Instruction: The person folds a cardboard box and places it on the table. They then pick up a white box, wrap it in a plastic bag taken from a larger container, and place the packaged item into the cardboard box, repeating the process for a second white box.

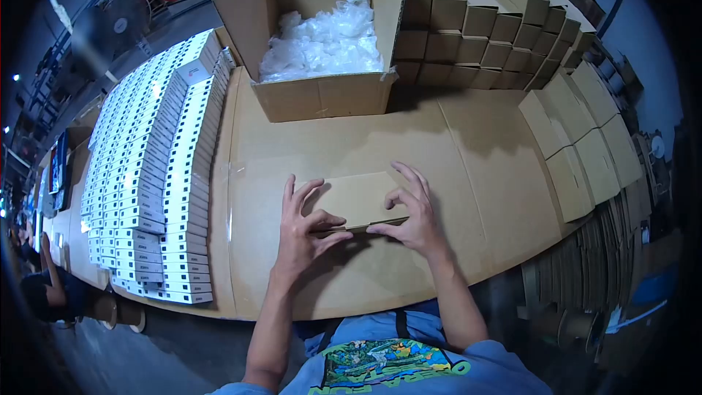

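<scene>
A flat brown cardboard box (358, 194) lies between my hands, in the middle of the cardboard-covered table (292, 153). My left hand (303, 223) grips its left side, with thumb and index finger pinching the near edge. On the right side, my right hand (413, 212) pinches the same near edge between thumb and index finger, its other fingers curled above the top. The two thumbs almost meet at the front. What is inside the box, if anything, does not show.
Stacked white labelled boxes (146, 175) fill the table's left. Behind stands an open carton (322, 99) of clear plastic bags (329, 40). Brown boxes (475, 29) are piled at the back right, more boxes (581, 139) at the right edge. A person's arm (51, 267) shows far left.
</scene>
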Demonstrator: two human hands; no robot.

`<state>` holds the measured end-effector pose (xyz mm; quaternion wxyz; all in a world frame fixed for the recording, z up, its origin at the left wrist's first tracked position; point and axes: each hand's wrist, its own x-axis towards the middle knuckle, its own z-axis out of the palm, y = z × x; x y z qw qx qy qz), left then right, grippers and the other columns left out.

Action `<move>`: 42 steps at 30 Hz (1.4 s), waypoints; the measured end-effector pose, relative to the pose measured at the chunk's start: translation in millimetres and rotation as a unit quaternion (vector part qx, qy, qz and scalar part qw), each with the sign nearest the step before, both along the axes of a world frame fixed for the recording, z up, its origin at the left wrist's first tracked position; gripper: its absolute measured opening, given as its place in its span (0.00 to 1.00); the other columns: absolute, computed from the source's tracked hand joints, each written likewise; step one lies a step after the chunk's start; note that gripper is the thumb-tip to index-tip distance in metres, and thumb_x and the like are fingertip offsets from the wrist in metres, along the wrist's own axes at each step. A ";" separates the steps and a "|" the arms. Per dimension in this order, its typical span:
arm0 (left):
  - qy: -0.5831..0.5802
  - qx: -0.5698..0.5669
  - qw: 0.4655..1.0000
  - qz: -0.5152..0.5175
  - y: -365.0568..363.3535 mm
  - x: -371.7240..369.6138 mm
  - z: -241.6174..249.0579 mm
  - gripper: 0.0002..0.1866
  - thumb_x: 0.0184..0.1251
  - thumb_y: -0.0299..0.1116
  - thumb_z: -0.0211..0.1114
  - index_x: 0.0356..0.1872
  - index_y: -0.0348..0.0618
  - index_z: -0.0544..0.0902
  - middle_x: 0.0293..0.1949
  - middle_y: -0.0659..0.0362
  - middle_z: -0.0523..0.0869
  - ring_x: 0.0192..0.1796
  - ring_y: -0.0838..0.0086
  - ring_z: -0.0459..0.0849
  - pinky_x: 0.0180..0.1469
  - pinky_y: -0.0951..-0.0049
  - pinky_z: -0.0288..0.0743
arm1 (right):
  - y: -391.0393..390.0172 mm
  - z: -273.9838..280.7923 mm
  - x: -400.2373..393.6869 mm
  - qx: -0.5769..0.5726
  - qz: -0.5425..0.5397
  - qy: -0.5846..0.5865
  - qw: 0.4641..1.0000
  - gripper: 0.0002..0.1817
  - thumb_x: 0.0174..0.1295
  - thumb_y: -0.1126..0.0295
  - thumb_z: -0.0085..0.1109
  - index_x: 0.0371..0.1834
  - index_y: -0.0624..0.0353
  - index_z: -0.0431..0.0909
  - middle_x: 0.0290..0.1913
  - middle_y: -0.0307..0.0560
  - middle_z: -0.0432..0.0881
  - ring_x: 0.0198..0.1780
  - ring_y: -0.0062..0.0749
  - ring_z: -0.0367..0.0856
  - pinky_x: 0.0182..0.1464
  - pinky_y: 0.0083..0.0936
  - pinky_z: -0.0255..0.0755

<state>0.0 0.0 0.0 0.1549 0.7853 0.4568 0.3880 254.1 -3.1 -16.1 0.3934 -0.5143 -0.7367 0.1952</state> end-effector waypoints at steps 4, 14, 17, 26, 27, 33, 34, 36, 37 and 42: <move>-0.030 -0.004 1.000 0.000 2.0 4.1 -1.1 0.17 0.36 0.38 0.88 0.26 0.46 0.89 0.56 0.54 0.83 0.72 0.49 0.70 0.77 0.42 0.60 | 6.7 4.4 3.6 -0.047 0.033 0.037 0.998 0.32 0.38 0.54 0.89 0.32 0.56 0.71 0.72 0.55 0.70 0.68 0.53 0.70 0.67 0.44 0.68; -0.185 -0.133 0.971 -0.074 13.0 -12.7 -19.7 0.19 0.38 0.38 0.89 0.30 0.44 0.89 0.62 0.53 0.77 0.72 0.54 0.72 0.74 0.48 0.65 | 7.7 9.3 0.5 -0.035 0.013 0.027 0.999 0.41 0.36 0.57 0.89 0.52 0.56 0.74 0.71 0.55 0.67 0.73 0.54 0.67 0.72 0.43 0.67; -0.156 -0.094 0.979 -0.089 17.8 -30.6 -27.7 0.19 0.38 0.31 0.89 0.34 0.43 0.91 0.68 0.46 0.71 0.77 0.52 0.67 0.73 0.51 0.69 | 6.2 5.6 3.7 -0.048 0.005 0.012 0.999 0.48 0.34 0.60 0.89 0.63 0.53 0.73 0.70 0.54 0.66 0.75 0.54 0.65 0.76 0.44 0.64; -0.082 -0.141 0.978 -0.131 29.2 -44.0 -21.1 0.18 0.38 0.30 0.87 0.35 0.43 0.91 0.67 0.42 0.70 0.75 0.50 0.66 0.65 0.52 0.76 | 9.9 9.4 24.0 -0.105 0.077 0.072 0.989 0.49 0.36 0.63 0.88 0.67 0.51 0.74 0.70 0.52 0.70 0.75 0.52 0.66 0.76 0.44 0.62; -0.098 -0.159 0.972 -0.145 31.1 -42.3 -13.1 0.19 0.40 0.31 0.87 0.36 0.43 0.91 0.62 0.46 0.76 0.75 0.51 0.65 0.63 0.55 0.77 | 7.7 5.2 25.6 -0.104 0.077 0.089 0.988 0.49 0.36 0.63 0.88 0.68 0.51 0.73 0.70 0.52 0.70 0.75 0.52 0.65 0.76 0.44 0.62; 0.054 -0.271 0.892 -0.358 88.9 -33.3 35.7 0.20 0.50 0.35 0.85 0.44 0.43 0.88 0.48 0.58 0.89 0.63 0.60 0.79 0.54 0.64 0.80 | -64.9 -21.7 37.7 -0.115 -0.005 0.127 0.985 0.51 0.36 0.62 0.90 0.69 0.51 0.74 0.68 0.50 0.75 0.76 0.50 0.64 0.77 0.43 0.59; 0.052 -0.294 0.871 -0.389 98.3 -23.4 40.8 0.20 0.52 0.35 0.84 0.45 0.42 0.87 0.48 0.58 0.89 0.60 0.62 0.82 0.53 0.64 0.80 | -80.3 -17.8 45.4 -0.118 -0.022 0.114 0.986 0.51 0.36 0.62 0.90 0.69 0.51 0.74 0.68 0.50 0.75 0.76 0.48 0.65 0.77 0.42 0.60; 0.055 -0.229 0.907 -0.351 110.3 7.0 60.7 0.18 0.55 0.35 0.83 0.44 0.42 0.87 0.48 0.57 0.89 0.54 0.63 0.85 0.52 0.64 0.79 | -107.1 -16.8 71.9 -0.091 -0.050 0.120 0.987 0.46 0.41 0.63 0.89 0.67 0.50 0.75 0.67 0.50 0.74 0.74 0.49 0.67 0.75 0.42 0.62; 0.053 -0.197 0.922 -0.328 115.4 24.8 71.0 0.17 0.56 0.35 0.82 0.44 0.42 0.87 0.48 0.56 0.89 0.52 0.64 0.86 0.51 0.64 0.79 | -119.5 -11.4 87.0 -0.079 -0.061 0.123 0.987 0.43 0.43 0.63 0.88 0.66 0.50 0.76 0.66 0.50 0.73 0.72 0.50 0.68 0.75 0.42 0.63; 0.086 -0.086 0.913 -0.389 167.2 123.5 136.7 0.14 0.59 0.36 0.80 0.42 0.43 0.86 0.47 0.58 0.88 0.51 0.66 0.85 0.47 0.67 0.78 | -148.3 67.9 188.2 -0.010 -0.221 0.059 0.974 0.39 0.42 0.60 0.89 0.60 0.53 0.79 0.61 0.54 0.75 0.68 0.48 0.72 0.71 0.41 0.66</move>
